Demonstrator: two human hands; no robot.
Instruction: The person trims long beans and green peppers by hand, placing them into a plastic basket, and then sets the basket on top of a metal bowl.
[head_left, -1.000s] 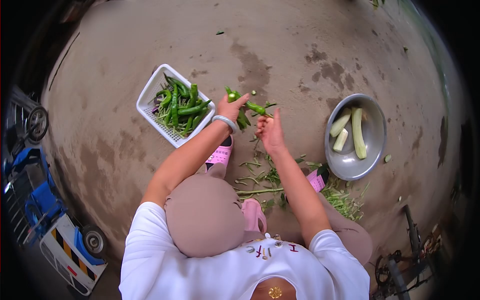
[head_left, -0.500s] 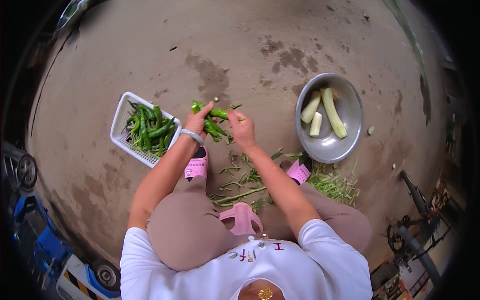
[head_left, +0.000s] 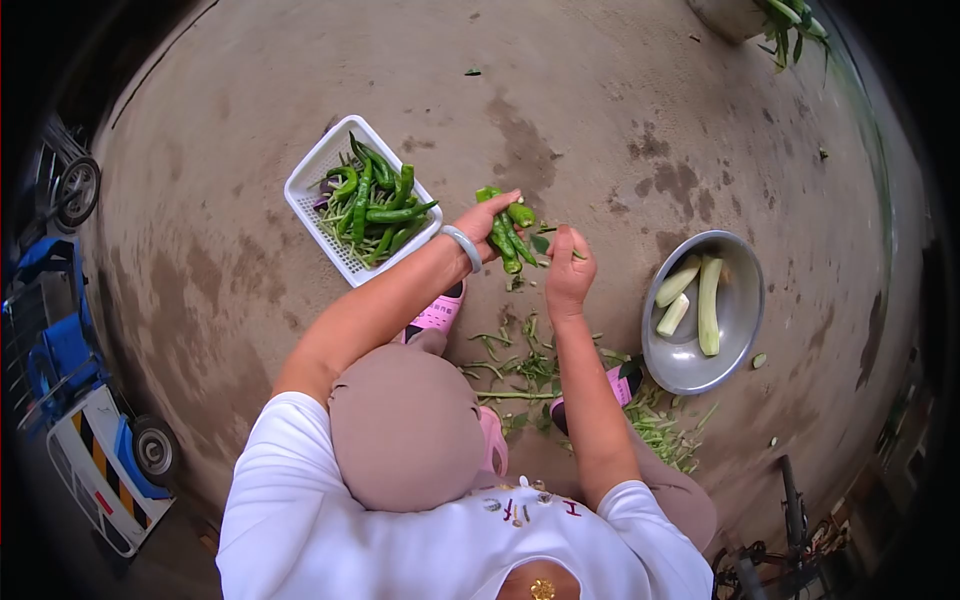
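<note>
Several green peppers (head_left: 507, 238) are gripped in my left hand (head_left: 485, 228), which wears a pale bangle on the wrist. My right hand (head_left: 570, 272) is closed just to the right of them, apart from the peppers, with a small green piece, seemingly a stem, between its fingers. To the left of my left hand, a white plastic basket (head_left: 304, 196) holds long green peppers (head_left: 362, 203) on top of thin green pods and a bit of something purple.
A metal bowl (head_left: 690, 372) with peeled pale-green vegetables (head_left: 709, 305) stands at the right. Green scraps (head_left: 662, 435) litter the ground between and beside my feet. A container with leafy stalks (head_left: 790, 22) is at the top right, a blue and white vehicle (head_left: 110, 450) at the left.
My right hand has come away from the peppers, which it was touching half a second ago. My left hand keeps its hold on them. The whole view has shifted.
</note>
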